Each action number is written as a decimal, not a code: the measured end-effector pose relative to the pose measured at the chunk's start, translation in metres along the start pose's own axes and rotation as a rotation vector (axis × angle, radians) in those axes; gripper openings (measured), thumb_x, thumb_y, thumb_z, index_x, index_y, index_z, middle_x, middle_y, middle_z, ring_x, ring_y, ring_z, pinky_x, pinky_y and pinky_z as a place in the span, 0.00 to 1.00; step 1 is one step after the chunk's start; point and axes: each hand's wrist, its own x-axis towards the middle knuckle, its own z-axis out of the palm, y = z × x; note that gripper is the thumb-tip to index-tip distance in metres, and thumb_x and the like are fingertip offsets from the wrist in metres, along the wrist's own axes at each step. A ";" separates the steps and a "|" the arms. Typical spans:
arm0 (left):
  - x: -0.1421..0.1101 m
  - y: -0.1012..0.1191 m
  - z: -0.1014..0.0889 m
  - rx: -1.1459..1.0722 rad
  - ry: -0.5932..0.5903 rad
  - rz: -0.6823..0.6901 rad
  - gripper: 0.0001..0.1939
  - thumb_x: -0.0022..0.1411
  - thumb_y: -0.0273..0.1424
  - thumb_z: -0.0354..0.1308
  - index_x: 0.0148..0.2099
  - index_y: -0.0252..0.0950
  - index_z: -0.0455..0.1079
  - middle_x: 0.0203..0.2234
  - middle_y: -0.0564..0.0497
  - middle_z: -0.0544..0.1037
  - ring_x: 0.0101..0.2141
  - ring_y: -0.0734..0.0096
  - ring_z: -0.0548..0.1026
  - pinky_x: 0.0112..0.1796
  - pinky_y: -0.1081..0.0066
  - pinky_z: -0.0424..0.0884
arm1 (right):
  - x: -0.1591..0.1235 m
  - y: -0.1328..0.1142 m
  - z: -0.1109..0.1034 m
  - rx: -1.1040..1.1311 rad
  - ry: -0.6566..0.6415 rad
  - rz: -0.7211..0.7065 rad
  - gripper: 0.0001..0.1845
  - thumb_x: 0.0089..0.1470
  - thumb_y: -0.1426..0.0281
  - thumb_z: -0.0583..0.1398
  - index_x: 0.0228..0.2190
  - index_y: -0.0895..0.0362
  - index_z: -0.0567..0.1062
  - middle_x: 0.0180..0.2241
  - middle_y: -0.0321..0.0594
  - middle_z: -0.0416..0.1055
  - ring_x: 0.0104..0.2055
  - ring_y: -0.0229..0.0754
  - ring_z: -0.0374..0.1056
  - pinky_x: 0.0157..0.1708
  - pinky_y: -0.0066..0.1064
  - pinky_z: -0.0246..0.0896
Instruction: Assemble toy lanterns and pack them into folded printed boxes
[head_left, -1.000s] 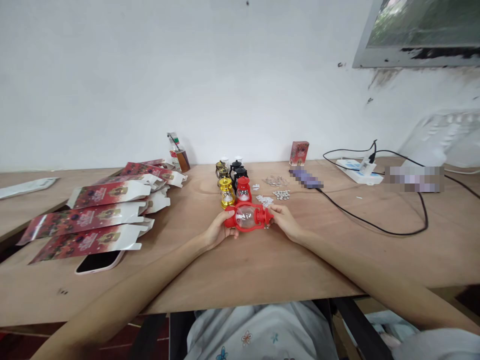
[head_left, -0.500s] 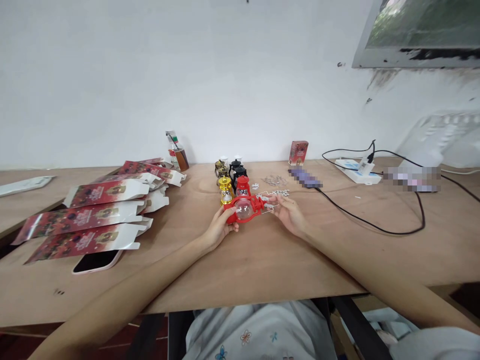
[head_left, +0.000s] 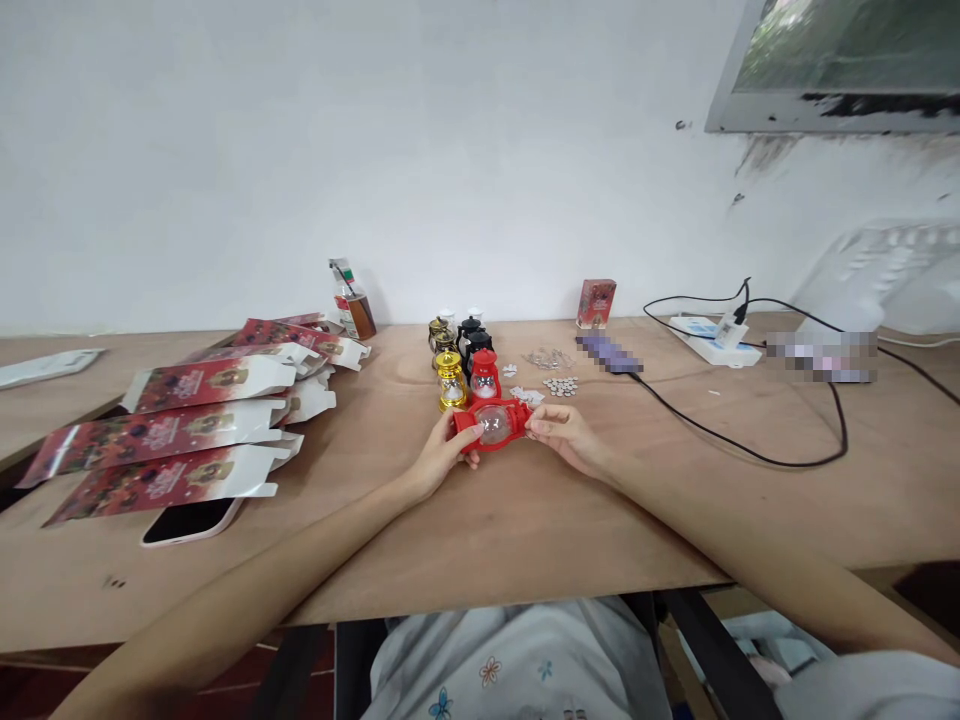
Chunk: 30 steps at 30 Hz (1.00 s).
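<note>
A red lantern [head_left: 491, 430] is held on its side b/w two bare hands over the near-ctr. of a wooden table [head_left: 465, 550]. Its long axis is laid L–R, approx. parallel to the table's front edge, w/ the flared base turned to the L hand [head_left: 439, 455] and the narrow top to the R hand [head_left: 568, 438]. The base end is clamped by the L hand, its thumb laid against the clear globe [head_left: 496, 422]; the top is pinched by R-hand fingertips. Whether a small pc. is also gripped there can't be told. The hands are kept apart by the lantern's length; the globe is more nearly reached by the L. Whether the tabletop is touched by the lantern can't be told.

Just beyond, a gold lantern [head_left: 451, 380] and a 2nd red lantern [head_left: 484, 376] are stood upright side by side, backed by black lanterns [head_left: 478, 350] and bronze lanterns [head_left: 443, 345]. White pcs. [head_left: 528, 396], round discs [head_left: 561, 386] and thin wire bits [head_left: 547, 358] are heaped just past the R hand. Farther L, printed cartons [head_left: 214, 385] are piled partly over a phone [head_left: 191, 521], a bottle [head_left: 353, 308] being set behind; at R, a small box [head_left: 597, 304] and a power strip [head_left: 712, 342] w/ black cable [head_left: 750, 462] are seen nr. the wall [head_left: 465, 180].
</note>
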 end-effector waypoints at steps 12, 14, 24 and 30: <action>-0.002 0.004 0.002 -0.013 0.005 -0.019 0.22 0.46 0.40 0.66 0.37 0.35 0.59 0.24 0.57 0.71 0.17 0.80 0.68 0.18 0.76 0.65 | -0.002 0.003 0.005 -0.073 0.084 -0.082 0.17 0.35 0.61 0.71 0.18 0.56 0.71 0.23 0.31 0.69 0.27 0.33 0.62 0.35 0.30 0.58; -0.002 0.004 0.001 -0.038 0.006 -0.028 0.22 0.45 0.39 0.66 0.38 0.35 0.60 0.24 0.56 0.72 0.16 0.79 0.67 0.18 0.75 0.65 | -0.001 0.003 0.004 -0.030 0.096 -0.059 0.16 0.33 0.61 0.71 0.20 0.55 0.72 0.24 0.32 0.70 0.28 0.34 0.64 0.36 0.31 0.61; -0.002 0.001 -0.002 -0.029 -0.028 -0.011 0.20 0.45 0.38 0.65 0.35 0.35 0.60 0.23 0.56 0.72 0.16 0.78 0.69 0.18 0.75 0.65 | 0.004 0.002 -0.004 0.133 0.121 0.062 0.21 0.34 0.64 0.72 0.33 0.52 0.74 0.28 0.33 0.76 0.30 0.36 0.71 0.36 0.35 0.66; -0.001 0.003 -0.002 -0.056 -0.028 -0.044 0.20 0.46 0.38 0.64 0.36 0.34 0.61 0.23 0.56 0.72 0.16 0.78 0.68 0.18 0.75 0.65 | 0.006 0.002 -0.004 0.173 0.086 0.060 0.15 0.33 0.65 0.72 0.23 0.55 0.73 0.26 0.31 0.73 0.30 0.35 0.69 0.38 0.35 0.66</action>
